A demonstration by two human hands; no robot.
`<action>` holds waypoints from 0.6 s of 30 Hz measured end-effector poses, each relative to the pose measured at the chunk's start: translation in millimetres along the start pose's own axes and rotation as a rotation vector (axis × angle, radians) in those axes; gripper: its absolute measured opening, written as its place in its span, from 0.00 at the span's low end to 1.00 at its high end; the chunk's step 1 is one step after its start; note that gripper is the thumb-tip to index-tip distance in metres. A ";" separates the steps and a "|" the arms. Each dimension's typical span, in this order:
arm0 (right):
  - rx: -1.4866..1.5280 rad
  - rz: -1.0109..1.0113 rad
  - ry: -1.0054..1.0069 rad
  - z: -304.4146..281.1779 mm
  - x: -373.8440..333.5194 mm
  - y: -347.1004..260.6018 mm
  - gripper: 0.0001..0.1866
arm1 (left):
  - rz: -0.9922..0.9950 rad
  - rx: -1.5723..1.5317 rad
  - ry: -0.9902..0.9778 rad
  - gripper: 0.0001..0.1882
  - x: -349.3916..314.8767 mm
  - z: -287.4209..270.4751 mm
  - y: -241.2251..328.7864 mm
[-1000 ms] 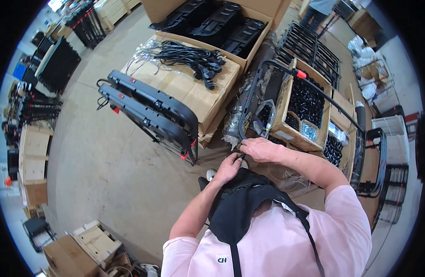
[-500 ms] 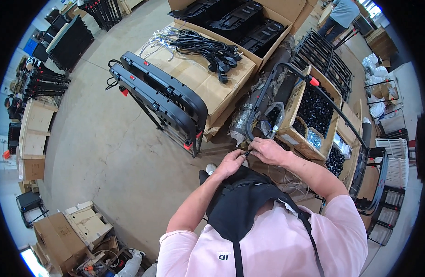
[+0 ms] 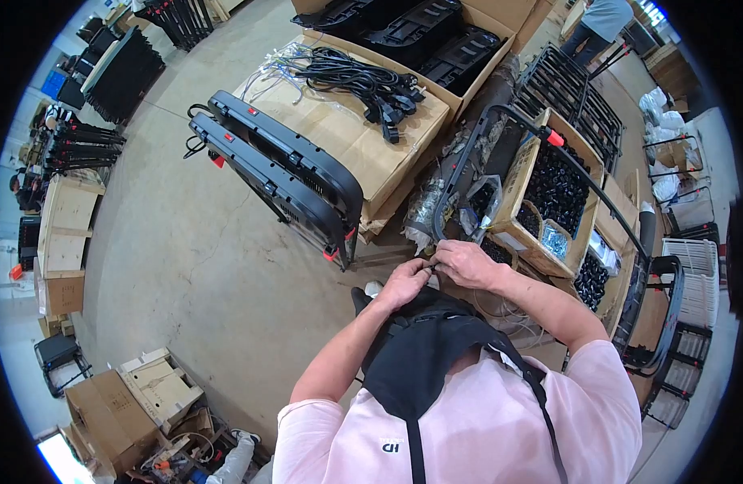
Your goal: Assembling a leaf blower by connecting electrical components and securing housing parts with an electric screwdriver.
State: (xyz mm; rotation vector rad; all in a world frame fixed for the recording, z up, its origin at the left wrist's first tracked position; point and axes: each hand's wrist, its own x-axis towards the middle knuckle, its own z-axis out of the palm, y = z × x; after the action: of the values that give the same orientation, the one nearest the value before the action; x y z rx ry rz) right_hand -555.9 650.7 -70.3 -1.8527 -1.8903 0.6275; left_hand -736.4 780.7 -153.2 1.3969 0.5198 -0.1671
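Note:
In front of my black apron (image 3: 424,359), my two hands meet with their fingers bent and pressed together. My left hand (image 3: 405,284) is closed at the fingertips on a small dark piece, too small to name. My right hand (image 3: 467,264) pinches at the same spot, its fingers partly hiding the piece. Right beside the right hand's fingers is the lower end of a bent black tube frame (image 3: 460,168). This frame arches over the parts box and carries a red piece (image 3: 555,138). Whether the small piece touches the tube, I cannot tell.
A wooden box (image 3: 513,222) of black parts stands to the right. Black power cords (image 3: 359,77) lie on a carton (image 3: 388,165) ahead. Two folded black machine frames (image 3: 307,206) stand left of it. Cartons (image 3: 105,411) sit lower left. Another person (image 3: 601,24) stands far right.
Both hands stay together at nearly the same place, with slight finger movement around the small dark piece. The view has shifted a little.

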 end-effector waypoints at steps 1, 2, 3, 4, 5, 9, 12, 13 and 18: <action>-0.001 0.011 -0.013 0.1 1.9 -0.4 0.11 | -0.002 0.033 0.012 0.13 -0.7 -0.6 0.9; -0.002 0.021 -0.026 0.3 3.7 -0.9 0.10 | -0.003 0.066 0.024 0.14 -1.3 -1.2 1.8; -0.001 0.021 -0.028 0.7 5.4 -1.7 0.10 | -0.004 0.065 0.024 0.14 -2.3 -2.0 2.5; -0.026 0.036 -0.040 1.2 5.2 -2.1 0.09 | -0.013 0.096 0.030 0.15 -6.6 -2.2 15.1; -0.050 0.052 -0.052 1.7 4.7 -2.3 0.08 | -0.021 0.127 0.036 0.16 -9.0 -2.0 23.3; -0.081 0.055 -0.068 4.7 6.3 -3.8 0.08 | -0.014 0.179 0.053 0.17 -5.3 -2.5 16.1; -0.069 0.096 -0.035 11.3 -0.5 -1.8 0.09 | -0.051 0.093 0.035 0.17 -3.8 -0.2 21.8; -0.056 0.109 -0.017 13.3 -1.0 -2.9 0.09 | -0.042 0.093 0.037 0.17 -2.6 -1.3 20.5; 0.059 0.285 0.134 18.4 -18.4 -31.9 0.13 | -0.054 0.080 -0.003 0.17 1.9 -5.0 14.1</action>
State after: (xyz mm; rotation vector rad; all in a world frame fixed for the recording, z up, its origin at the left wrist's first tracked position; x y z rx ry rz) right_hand -592.0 631.5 -66.2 -2.0887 -1.5217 0.6234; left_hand -730.2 788.5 -141.9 1.4607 0.5536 -0.2362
